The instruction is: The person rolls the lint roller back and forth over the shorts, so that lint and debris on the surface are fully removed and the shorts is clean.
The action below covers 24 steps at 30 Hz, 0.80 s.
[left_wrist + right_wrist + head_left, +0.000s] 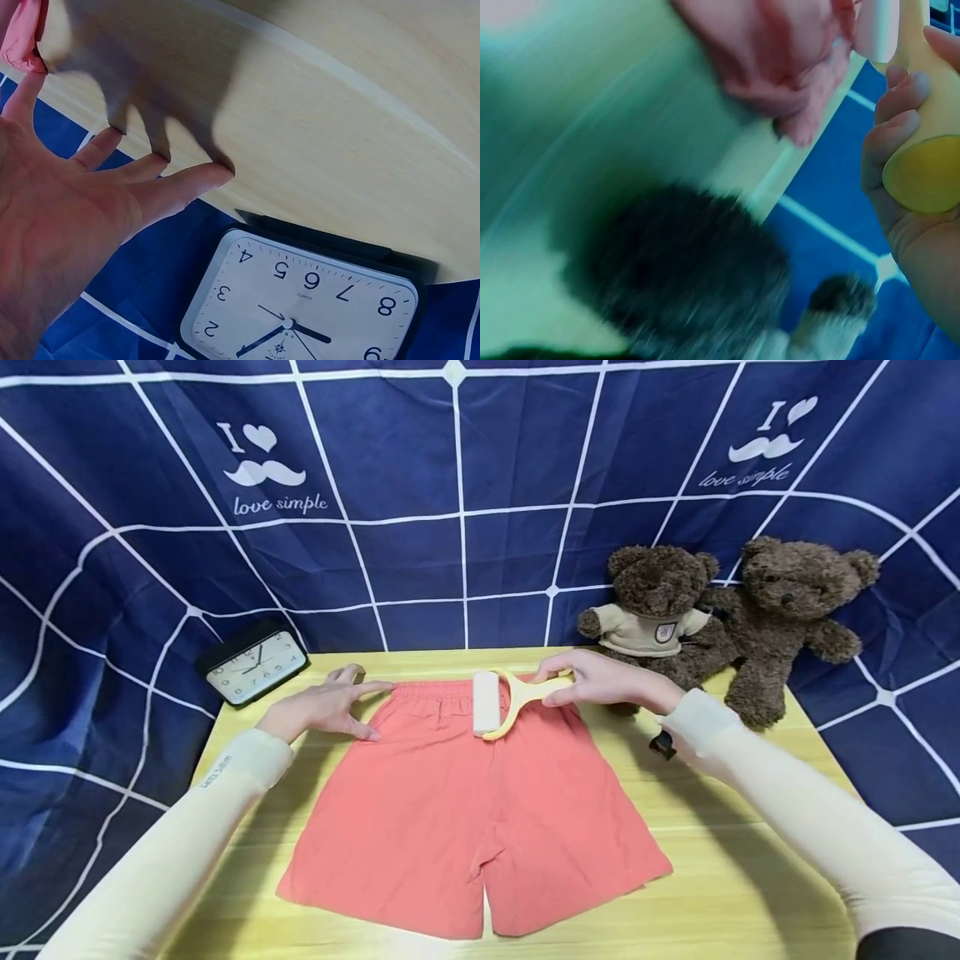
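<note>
Coral-red shorts (465, 810) lie spread flat, waistband at the far side. My right hand (600, 677) grips the yellow handle of a lint roller (487, 703), whose white cylinder is over the waistband's middle. In the right wrist view, fingers wrap round the roller's handle (926, 176); whether the cylinder touches the cloth I cannot tell. At the left end of the waistband, my left hand (326, 703) has its fingers spread. Its thumb and fingertips are by the cloth's edge. The left wrist view shows the little finger or thumb against a corner of the shorts (22, 41).
A black-framed clock (257, 668) stands behind my left hand. Two brown teddy bears (660, 585) sit at the back right, close to my right forearm, one in a beige shirt. A blue grid-patterned cloth (412, 560) rises behind the light wooden table (720, 893).
</note>
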### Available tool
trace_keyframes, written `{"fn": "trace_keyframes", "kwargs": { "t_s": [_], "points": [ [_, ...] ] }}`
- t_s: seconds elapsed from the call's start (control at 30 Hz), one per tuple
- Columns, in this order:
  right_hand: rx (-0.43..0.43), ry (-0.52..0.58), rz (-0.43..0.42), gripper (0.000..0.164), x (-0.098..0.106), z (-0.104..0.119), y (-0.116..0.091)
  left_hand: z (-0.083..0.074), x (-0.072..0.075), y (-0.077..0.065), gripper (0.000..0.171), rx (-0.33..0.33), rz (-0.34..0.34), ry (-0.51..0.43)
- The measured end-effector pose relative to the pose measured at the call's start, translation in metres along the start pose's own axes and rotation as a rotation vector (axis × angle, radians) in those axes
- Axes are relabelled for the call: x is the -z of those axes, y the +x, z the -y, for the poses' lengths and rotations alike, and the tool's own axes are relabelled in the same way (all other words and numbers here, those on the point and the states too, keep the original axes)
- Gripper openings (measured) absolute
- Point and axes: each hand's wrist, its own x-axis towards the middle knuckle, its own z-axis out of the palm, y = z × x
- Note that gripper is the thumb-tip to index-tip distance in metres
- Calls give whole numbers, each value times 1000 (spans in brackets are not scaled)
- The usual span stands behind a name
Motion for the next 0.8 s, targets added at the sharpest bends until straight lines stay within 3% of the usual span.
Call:
{"fn": "trace_keyframes", "kwargs": {
  "t_s": [0.17,0.4,0.57,0.8],
  "points": [
    [-19,-4,-8,21,12,-7,-19,-1,2,-3,92,19,13,-22],
    [-137,100,-7,21,25,-16,-57,-6,7,0,90,8,43,-29],
    [-177,81,-16,22,37,-18,-80,-2,6,2,90,-5,45,-20],
    [-169,13,7,20,52,-18,-92,-4,3,2,90,16,49,-34]
  ]
}}
